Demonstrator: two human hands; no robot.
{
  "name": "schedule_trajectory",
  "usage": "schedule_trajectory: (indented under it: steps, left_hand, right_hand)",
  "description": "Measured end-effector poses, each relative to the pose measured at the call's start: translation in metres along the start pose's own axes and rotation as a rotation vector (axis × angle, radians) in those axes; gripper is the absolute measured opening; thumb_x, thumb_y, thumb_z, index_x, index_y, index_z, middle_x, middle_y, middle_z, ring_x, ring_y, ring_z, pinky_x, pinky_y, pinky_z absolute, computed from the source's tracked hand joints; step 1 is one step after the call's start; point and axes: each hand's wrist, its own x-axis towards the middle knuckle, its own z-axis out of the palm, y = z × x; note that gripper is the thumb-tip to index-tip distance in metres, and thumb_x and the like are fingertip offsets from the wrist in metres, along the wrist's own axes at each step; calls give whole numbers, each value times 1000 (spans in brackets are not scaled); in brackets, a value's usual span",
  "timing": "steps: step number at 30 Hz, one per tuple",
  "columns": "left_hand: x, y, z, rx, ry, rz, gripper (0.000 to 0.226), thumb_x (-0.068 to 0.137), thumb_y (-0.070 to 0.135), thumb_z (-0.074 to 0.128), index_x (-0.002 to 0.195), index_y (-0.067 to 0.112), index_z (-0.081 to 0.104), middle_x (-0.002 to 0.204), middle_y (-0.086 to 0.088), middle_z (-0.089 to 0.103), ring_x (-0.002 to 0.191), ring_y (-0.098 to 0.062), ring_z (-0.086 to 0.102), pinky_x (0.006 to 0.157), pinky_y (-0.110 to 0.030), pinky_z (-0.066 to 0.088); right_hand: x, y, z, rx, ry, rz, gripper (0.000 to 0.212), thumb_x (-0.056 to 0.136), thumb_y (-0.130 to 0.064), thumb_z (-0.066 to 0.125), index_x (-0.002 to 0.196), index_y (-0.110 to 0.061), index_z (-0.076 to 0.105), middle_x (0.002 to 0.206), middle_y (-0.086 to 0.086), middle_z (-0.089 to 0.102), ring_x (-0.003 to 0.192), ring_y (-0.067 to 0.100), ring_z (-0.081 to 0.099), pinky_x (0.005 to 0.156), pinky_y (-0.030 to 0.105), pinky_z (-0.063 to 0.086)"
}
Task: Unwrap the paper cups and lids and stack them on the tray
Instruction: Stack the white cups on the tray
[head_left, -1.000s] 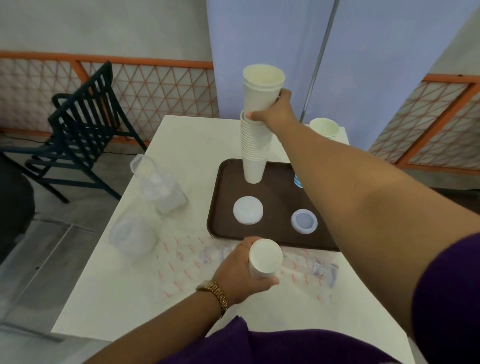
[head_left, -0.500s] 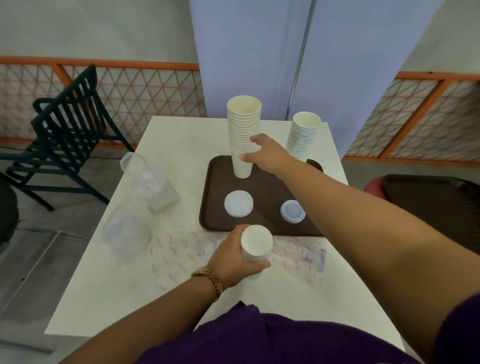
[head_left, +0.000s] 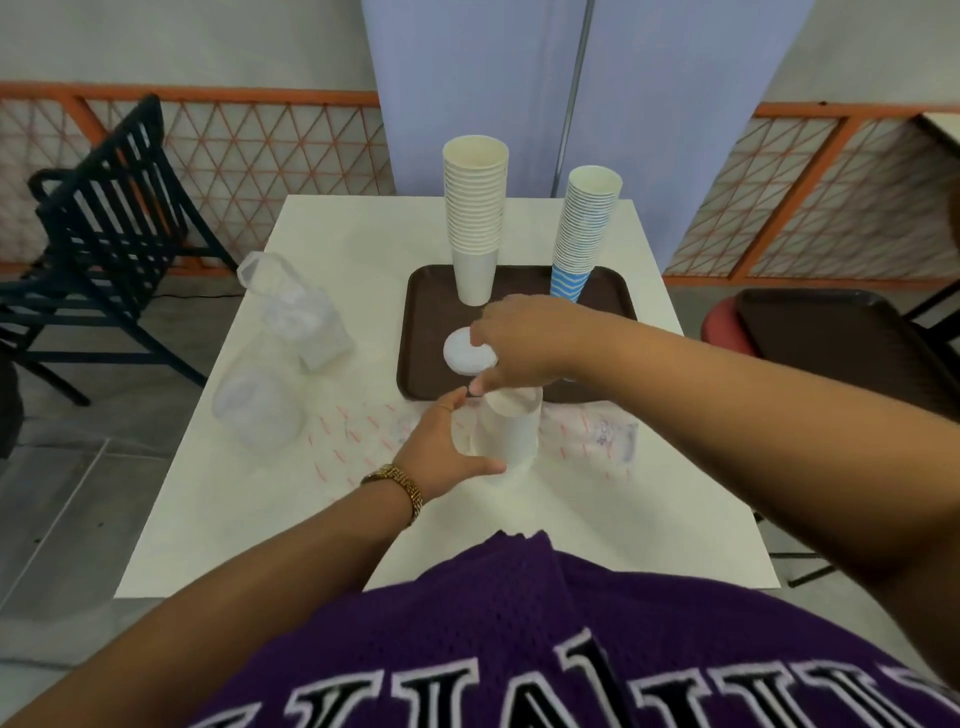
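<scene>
Short stack of white cups (head_left: 509, 434), upright on the white table (head_left: 218, 499), just in front of the near rim of the brown tray (head_left: 415, 332), standing on a flattened clear wrapper with red markings (head_left: 358, 436). Left hand (head_left: 441, 454) wrapped round the side of this stack, thumb across its lower front, fingers curled behind; gold watch (head_left: 400, 483) on the wrist. Right hand (head_left: 519, 345) directly above the stack, fingers bent downward and closed on its top rim; whether a single cup or several are pinched cannot be told.

On the tray: tall stack of plain white cups (head_left: 475, 218) at the far left, upright; beside it to the right, apart, a second tall stack with a blue zigzag pattern on the lowest cup (head_left: 584, 228). White round lid (head_left: 460, 353) flat on the tray, partly hidden under the right hand's fingers.

Left of the tray, on the table: two crumpled clear plastic sleeves, one farther back (head_left: 296, 306), one nearer (head_left: 257, 410), touching or nearly so.

Beyond the table: dark slatted chair (head_left: 104, 223) at left, orange lattice fence (head_left: 260, 150) behind, pale panel (head_left: 571, 78) at centre. At right, another dark tray (head_left: 831, 338) on a red seat (head_left: 719, 327). Purple lettered shirt (head_left: 519, 649) in the foreground.
</scene>
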Motion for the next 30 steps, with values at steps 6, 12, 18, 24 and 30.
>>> schedule_trajectory:
  steps: [6, 12, 18, 24, 30]
  left_hand:
    - [-11, -11, -7, -9, 41, -64, 102, 66, 43, 86, 149, 23, 29, 150, 3, 38, 135, -17, 38, 109, -37, 38]
    - [-22, -11, -9, -7, 65, -72, 91, 76, 37, 81, 149, 22, 28, 153, 1, 34, 139, -21, 36, 110, -37, 34]
    - [-29, -13, -11, -33, 66, -59, 89, 77, 33, 81, 148, 21, 29, 151, 2, 35, 138, -19, 36, 105, -30, 32]
    - [-24, -4, -7, -43, 38, -92, 97, 75, 34, 82, 151, 23, 24, 154, 2, 31, 140, -20, 33, 110, -39, 34]
    - [-14, 7, 1, -104, -7, -64, 102, 73, 30, 84, 153, 20, 21, 155, 3, 29, 142, -19, 29, 111, -36, 30]
  right_hand:
    - [0, -61, 40, -803, -122, -126, 68, 94, -55, 49, 148, -16, 37, 153, 13, 37, 144, 38, 24, 118, 56, 8]
    - [14, -78, 73, -1084, -273, -40, 67, 89, -49, 61, 145, -21, 36, 150, 14, 37, 144, 39, 22, 116, 62, 9]
    - [16, -70, 61, -1005, -214, -25, 52, 93, -47, 56, 136, -20, 51, 139, 10, 52, 133, 32, 44, 115, 56, 20]
    - [-2, -58, 27, -952, -105, 9, 46, 99, -42, 47, 137, -17, 51, 141, 9, 51, 135, 32, 41, 115, 56, 18]
    - [-22, -34, -18, -723, -3, 124, 43, 96, -36, 51, 134, -17, 52, 132, 7, 57, 129, 31, 45, 115, 61, 13]
